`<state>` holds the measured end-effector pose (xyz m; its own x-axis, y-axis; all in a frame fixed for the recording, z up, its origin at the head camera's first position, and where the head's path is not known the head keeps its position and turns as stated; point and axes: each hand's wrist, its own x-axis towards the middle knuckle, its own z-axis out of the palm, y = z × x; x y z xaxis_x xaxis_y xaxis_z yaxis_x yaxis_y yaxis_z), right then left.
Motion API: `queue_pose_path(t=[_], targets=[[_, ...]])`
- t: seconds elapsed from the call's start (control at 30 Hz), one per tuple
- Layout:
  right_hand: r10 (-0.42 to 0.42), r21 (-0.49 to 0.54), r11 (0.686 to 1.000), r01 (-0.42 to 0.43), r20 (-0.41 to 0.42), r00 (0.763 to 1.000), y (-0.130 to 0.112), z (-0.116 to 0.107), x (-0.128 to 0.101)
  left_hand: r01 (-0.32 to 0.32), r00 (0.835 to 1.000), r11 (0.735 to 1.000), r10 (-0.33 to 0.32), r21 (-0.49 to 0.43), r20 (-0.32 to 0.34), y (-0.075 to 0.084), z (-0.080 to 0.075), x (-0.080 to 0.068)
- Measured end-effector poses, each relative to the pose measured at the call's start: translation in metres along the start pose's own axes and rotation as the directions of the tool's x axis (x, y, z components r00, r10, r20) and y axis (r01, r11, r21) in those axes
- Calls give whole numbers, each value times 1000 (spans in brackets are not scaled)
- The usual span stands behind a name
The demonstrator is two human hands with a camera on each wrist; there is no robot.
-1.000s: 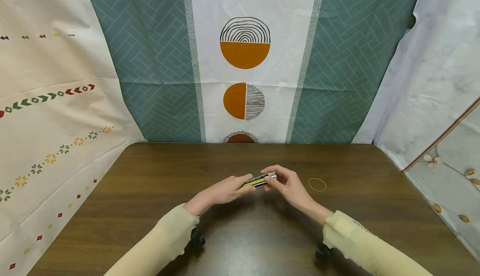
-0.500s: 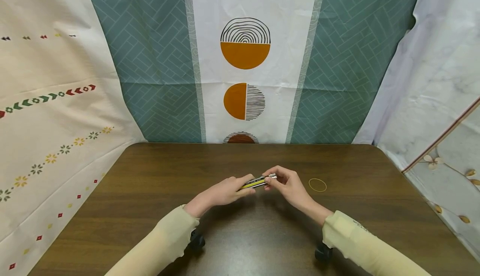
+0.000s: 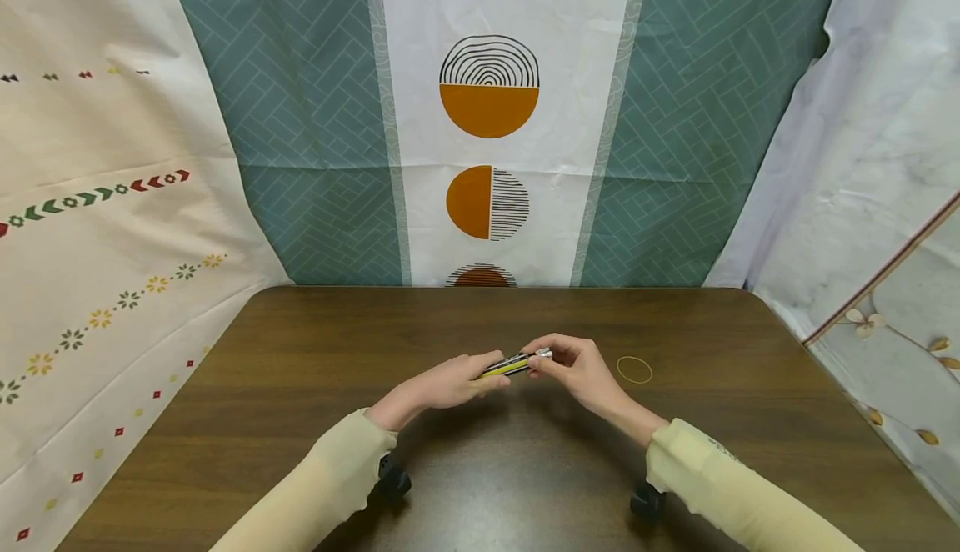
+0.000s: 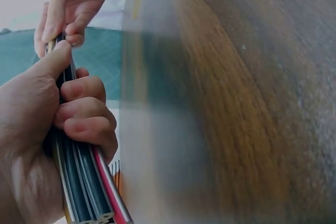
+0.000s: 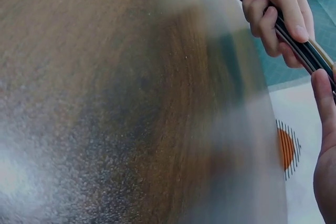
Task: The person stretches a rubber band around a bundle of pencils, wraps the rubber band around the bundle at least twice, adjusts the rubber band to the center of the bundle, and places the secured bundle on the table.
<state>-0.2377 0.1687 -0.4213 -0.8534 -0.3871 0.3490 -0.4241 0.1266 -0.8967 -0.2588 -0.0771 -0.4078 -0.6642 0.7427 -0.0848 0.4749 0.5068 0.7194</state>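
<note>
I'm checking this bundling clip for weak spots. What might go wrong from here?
The left hand grips one end of the pencil bundle and the right hand only pinches the other end, so loose pencils might slide apart. The rubber band lies apart on the table; reaching for it could loosen that pinch.

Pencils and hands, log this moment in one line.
left hand: grips pencil bundle | right hand: pinches far end | rubber band: on table

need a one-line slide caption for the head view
Both hands hold a bundle of pencils above a dark wood table: left hand gripping one end, right hand pinching the other, rubber band lying nearby.
</note>
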Motion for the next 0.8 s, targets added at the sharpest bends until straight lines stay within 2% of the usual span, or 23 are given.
queue_pose_path(t=[0.2, 0.3, 0.47, 0.57, 0.8], targets=[[-6, 6, 1000, 7, -22, 1000, 0, 4, 1, 34, 999, 999, -32, -39, 32, 4, -2, -1], [-2, -17, 1000, 1, -51, 999, -1, 8, 0, 16, 1000, 999, -16, -42, 10, 5, -2, 0], [-10, -113, 994, 0, -85, 996, 1, 17, -3, -1, 1000, 1000, 1, 9, -29, 7, -1, 3], [-11, -156, 988, -1, -75, 997, 4, 21, -6, 2, 999, 999, -1, 33, -38, 8, -1, 5], [54, -165, 985, -58, -29, 998, 4, 24, -10, -16, 999, 999, 18, 47, -39, 11, -1, 5]])
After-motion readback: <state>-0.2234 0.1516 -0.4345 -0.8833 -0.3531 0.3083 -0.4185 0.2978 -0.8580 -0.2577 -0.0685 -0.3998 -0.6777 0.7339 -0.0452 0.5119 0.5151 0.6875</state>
